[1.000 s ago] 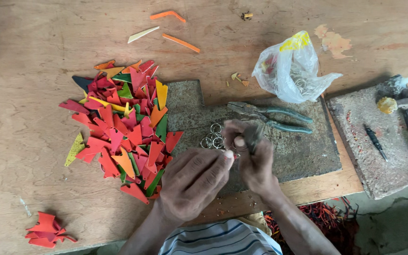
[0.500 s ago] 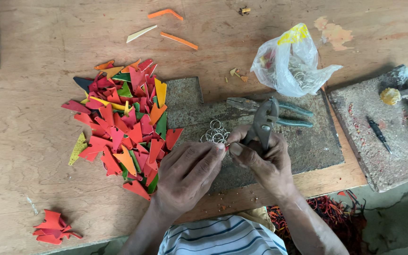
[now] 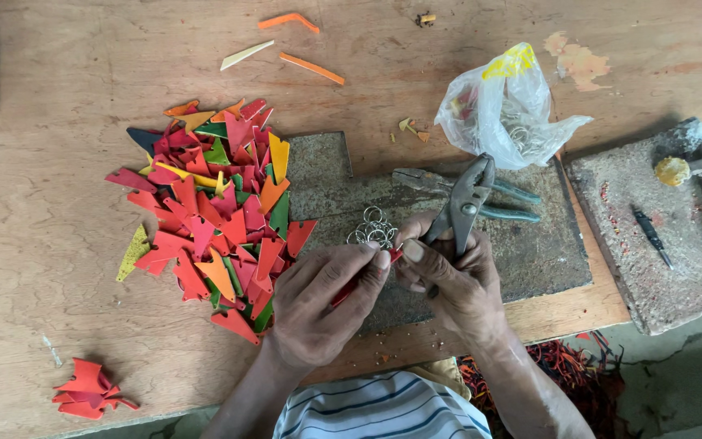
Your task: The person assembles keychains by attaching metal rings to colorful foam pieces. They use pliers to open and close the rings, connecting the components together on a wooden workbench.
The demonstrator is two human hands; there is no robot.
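Red leather piece (image 3: 349,286) pinched in left hand (image 3: 318,305), right hand (image 3: 457,280) gripping pliers (image 3: 463,205), metal rings (image 3: 373,228) beside

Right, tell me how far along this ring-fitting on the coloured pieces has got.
Done: a small heap of red pieces sits apart at the table's near left edge, though whether they carry rings is too small to tell. In hand: the left hand pinches one red piece, the right hand holds pliers beside it. Left: the large mixed pile and loose metal rings on the mat.
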